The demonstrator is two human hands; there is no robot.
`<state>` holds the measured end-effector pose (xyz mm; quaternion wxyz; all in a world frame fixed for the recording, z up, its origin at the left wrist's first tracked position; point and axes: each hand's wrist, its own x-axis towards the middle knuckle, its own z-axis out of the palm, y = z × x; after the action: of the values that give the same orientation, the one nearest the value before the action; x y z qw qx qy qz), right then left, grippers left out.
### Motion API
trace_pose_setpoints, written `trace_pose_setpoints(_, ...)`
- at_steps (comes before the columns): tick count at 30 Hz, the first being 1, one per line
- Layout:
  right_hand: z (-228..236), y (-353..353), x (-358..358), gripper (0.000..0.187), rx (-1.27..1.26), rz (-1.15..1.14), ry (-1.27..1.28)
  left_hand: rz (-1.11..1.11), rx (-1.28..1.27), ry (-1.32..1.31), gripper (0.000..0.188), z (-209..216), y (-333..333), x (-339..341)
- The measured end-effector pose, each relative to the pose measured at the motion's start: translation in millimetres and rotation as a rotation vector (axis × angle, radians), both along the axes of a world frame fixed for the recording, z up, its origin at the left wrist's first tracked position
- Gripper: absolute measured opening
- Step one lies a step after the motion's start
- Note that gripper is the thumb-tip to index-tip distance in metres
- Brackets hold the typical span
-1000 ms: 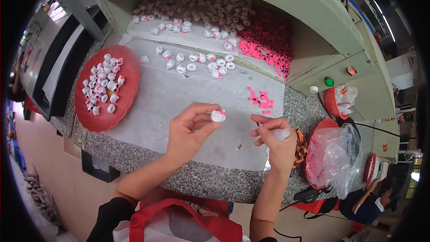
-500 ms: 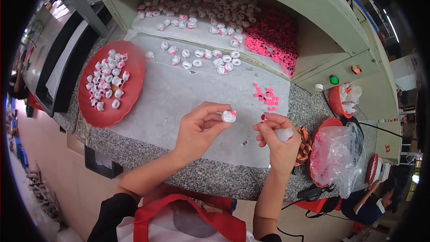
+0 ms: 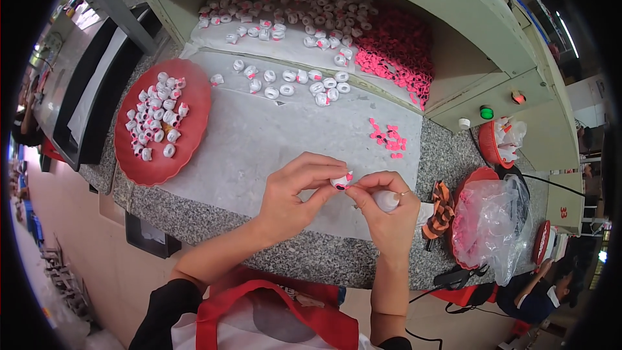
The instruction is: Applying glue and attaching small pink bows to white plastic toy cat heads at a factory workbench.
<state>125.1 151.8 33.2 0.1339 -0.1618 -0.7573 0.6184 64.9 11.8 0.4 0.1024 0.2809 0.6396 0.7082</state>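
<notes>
Over the white sheet (image 3: 230, 149), my left hand (image 3: 288, 194) pinches a small white animal-shaped head (image 3: 341, 181) with pink ears and a dark patch. My right hand (image 3: 392, 220) is closed, with a small white bottle (image 3: 387, 201) tucked in its palm. Its thumb and index fingertips touch the right side of the head, where the dark-and-pink piece now sits. Beyond that hand lie several loose pink pieces (image 3: 396, 144). A row of similar white heads (image 3: 287, 90) rests along the back of the sheet.
At the left, a red scalloped plate (image 3: 128, 167) holds many finished-looking heads. The shelf behind bears piles of white heads (image 3: 304, 3) and pink pieces (image 3: 395, 65). Right of my hand are an orange-and-black cloth bow (image 3: 440, 210) and a plastic bag (image 3: 489, 220) on a red tray.
My right hand has moved left to meet my left hand. The dark-and-pink piece from its fingertips is now against the white head, which has turned slightly and moved a little nearer me.
</notes>
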Motion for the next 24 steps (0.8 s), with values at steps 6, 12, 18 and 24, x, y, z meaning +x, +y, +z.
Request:
trace_pose_setpoints(6,-7,0,-2,0.017,0.159,-0.038,0.084,-0.116,0.217,-0.34,0.03,2,-4,-4)
trace_pose_setpoints(12,-9,-3,-3,0.017,0.032,0.02,0.017,-0.136,0.277,-0.432,0.027,-3,0,-4)
trace_pose_setpoints(18,-10,-1,-2,0.015,0.02,0.065,0.055,-0.123,0.261,-0.381,0.026,-3,-2,-2)
trace_pose_setpoints(24,-8,-1,-1,0.015,0.011,0.061,0.04,-0.142,0.279,-0.406,0.026,-6,-1,-2)
